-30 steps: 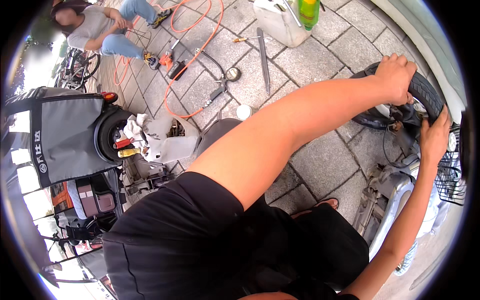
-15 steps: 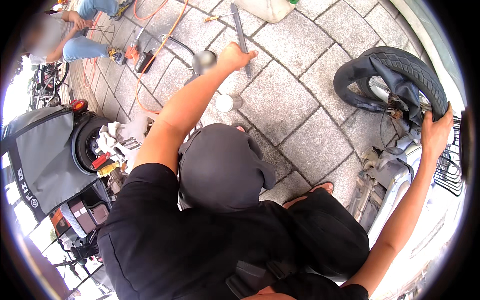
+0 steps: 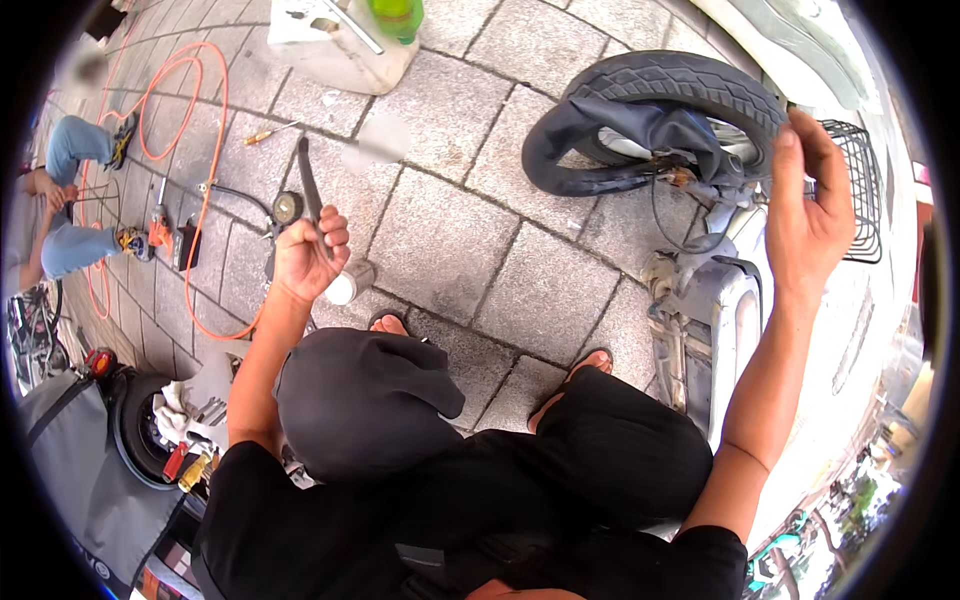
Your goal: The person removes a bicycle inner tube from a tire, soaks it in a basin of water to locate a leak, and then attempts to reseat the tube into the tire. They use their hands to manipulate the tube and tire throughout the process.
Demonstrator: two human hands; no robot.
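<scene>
My left hand [image 3: 312,255] is closed around a long, flat, dark metal tyre lever [image 3: 309,180], raised above the paving. At the right, my right hand [image 3: 812,215] is lifted with its fingers bent and apart, and nothing shows in it. Behind that hand is a black treaded tyre [image 3: 690,72] on a scooter's wheel. A black inner tube [image 3: 545,150] hangs out of the tyre on its left side, with part of it bunched over the middle of the wheel.
Beside my left hand are a round gauge [image 3: 288,207] with a hose and a whitish can [image 3: 345,287]. A screwdriver [image 3: 266,134], an orange hose [image 3: 219,130] and a pale plastic container [image 3: 350,75] lie beyond. Another person's jeans [image 3: 80,145] show at far left.
My left hand has picked the tyre lever up off the paving and drawn it back toward me. My right hand has let go of the tyre and lifted. The view has shifted.
</scene>
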